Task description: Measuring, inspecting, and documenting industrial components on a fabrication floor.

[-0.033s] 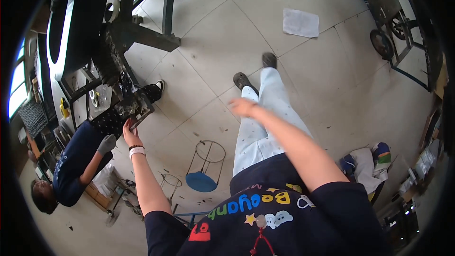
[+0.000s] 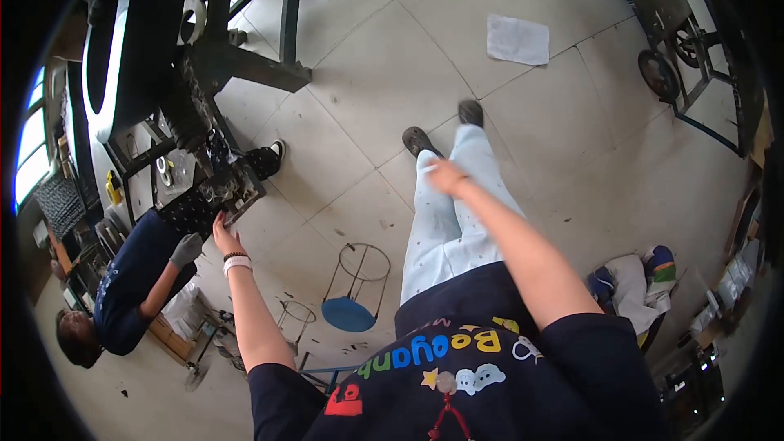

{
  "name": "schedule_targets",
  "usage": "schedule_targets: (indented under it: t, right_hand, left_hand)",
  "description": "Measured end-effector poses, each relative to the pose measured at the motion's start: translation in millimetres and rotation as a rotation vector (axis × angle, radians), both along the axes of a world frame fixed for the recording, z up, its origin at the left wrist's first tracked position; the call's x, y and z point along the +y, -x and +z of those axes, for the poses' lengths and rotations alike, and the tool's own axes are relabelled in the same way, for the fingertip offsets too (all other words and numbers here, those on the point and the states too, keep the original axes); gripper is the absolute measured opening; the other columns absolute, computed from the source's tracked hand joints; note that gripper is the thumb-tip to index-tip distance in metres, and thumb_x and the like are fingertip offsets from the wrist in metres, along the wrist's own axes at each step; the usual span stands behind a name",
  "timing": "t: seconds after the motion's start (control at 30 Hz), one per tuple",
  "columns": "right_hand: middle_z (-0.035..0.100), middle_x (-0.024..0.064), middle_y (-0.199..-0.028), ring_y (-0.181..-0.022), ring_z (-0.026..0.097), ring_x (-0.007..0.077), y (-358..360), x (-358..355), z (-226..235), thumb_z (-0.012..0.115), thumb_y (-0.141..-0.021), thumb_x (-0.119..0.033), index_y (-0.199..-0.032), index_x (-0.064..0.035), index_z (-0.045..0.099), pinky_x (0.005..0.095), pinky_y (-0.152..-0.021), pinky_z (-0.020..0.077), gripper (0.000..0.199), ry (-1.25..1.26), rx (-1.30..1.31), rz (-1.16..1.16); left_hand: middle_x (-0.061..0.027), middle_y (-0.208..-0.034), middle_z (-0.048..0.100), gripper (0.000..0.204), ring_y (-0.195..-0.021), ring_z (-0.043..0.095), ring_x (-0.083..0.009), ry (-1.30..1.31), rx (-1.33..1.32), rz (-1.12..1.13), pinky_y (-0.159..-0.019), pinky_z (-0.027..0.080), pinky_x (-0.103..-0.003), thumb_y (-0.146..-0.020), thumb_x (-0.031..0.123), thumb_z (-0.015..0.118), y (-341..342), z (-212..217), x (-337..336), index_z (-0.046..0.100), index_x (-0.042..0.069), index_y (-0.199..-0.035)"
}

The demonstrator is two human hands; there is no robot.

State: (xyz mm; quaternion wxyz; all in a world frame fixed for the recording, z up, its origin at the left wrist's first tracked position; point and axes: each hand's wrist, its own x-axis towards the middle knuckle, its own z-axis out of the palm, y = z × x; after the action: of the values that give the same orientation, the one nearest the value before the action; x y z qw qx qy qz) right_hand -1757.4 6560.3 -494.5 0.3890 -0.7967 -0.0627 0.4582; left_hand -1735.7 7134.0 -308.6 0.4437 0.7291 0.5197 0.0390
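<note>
My left hand [image 2: 226, 236] is raised beside the outer edge of a dark metal tray [image 2: 242, 202] on a machine at the left. Its fingers stretch upward and nothing shows in them; I cannot tell whether the tips touch the rim. Small shiny scraps lie jumbled in that tray. My right hand [image 2: 446, 176] hangs in front of my light blue trousers [image 2: 441, 229], away from the machine. Its fingers are slightly smeared, and a pale streak at their tips is too small to make out.
At the left a co-worker in dark blue [image 2: 135, 286] wears a grey glove [image 2: 187, 251]. A round blue stool [image 2: 349, 315] lies tipped over. White paper [image 2: 518, 40] is on the tiled floor, a wheeled frame [image 2: 658, 75] at far right, and piled cloth [image 2: 629, 286] nearer.
My right hand has moved right and slightly up, toward the middle of my legs. My left hand has dropped slightly from the tray's edge. My right foot has shifted a little.
</note>
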Motion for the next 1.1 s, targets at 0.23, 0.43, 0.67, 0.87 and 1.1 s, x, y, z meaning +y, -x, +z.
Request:
schedule_targets:
  t: [0.23,0.43,0.67,0.87,1.1]
  right_hand:
    - [0.068,0.0101,-0.092,-0.081,0.064,0.0163,95,-359,-47,0.054,-0.095,-0.027,-0.119,-0.0064,0.06,0.0346,-0.076,0.0525,0.032,0.301,0.415,-1.271]
    - [0.066,0.0036,-0.078,-0.067,0.061,0.0111,189,-467,-28,0.052,-0.098,-0.021,-0.105,-0.0101,0.064,0.0246,-0.054,0.0465,0.018,0.18,0.27,-1.483]
    - [0.069,0.0091,-0.087,-0.072,0.065,0.0149,174,-346,11,0.053,-0.093,-0.019,-0.112,-0.0083,0.061,0.0287,-0.058,0.0502,0.023,0.133,0.688,-1.447]
    - [0.071,0.0044,-0.088,-0.083,0.066,0.0141,93,-254,27,0.056,-0.093,-0.02,-0.108,-0.0111,0.067,0.0268,-0.068,0.0492,0.021,0.228,0.023,-0.749]
    - [0.07,0.0063,-0.087,-0.08,0.066,0.0148,48,-202,46,0.053,-0.097,-0.02,-0.109,-0.0085,0.066,0.0253,-0.067,0.0491,0.021,-0.111,0.582,-1.527]
  left_hand:
    - [-0.0261,-0.132,0.057,0.055,-0.122,0.054,-0.0363,-0.59,0.36,-0.165,-0.107,0.04,-0.041,-0.097,0.034,0.051,67,27,27,0.052,-0.007,-0.133]
    - [-0.0264,-0.138,0.054,0.054,-0.131,0.049,-0.0407,-0.599,0.571,-0.669,-0.111,0.037,-0.045,-0.091,0.029,0.061,-15,36,-94,0.053,0.001,-0.137]
    - [-0.0289,-0.143,0.046,0.066,-0.133,0.043,-0.0436,-1.046,0.716,-0.858,-0.113,0.033,-0.049,-0.086,0.034,0.065,-57,46,-166,0.044,0.005,-0.142]
    - [-0.0268,-0.139,0.052,0.089,-0.129,0.051,-0.0418,-0.764,0.976,-0.325,-0.109,0.041,-0.048,-0.078,0.063,0.068,-90,46,-42,0.047,-0.003,-0.135]
    - [-0.0275,-0.133,0.057,0.105,-0.123,0.057,-0.0396,-0.69,0.768,-0.223,-0.105,0.045,-0.043,-0.068,0.056,0.085,-98,15,9,0.036,-0.008,-0.137]
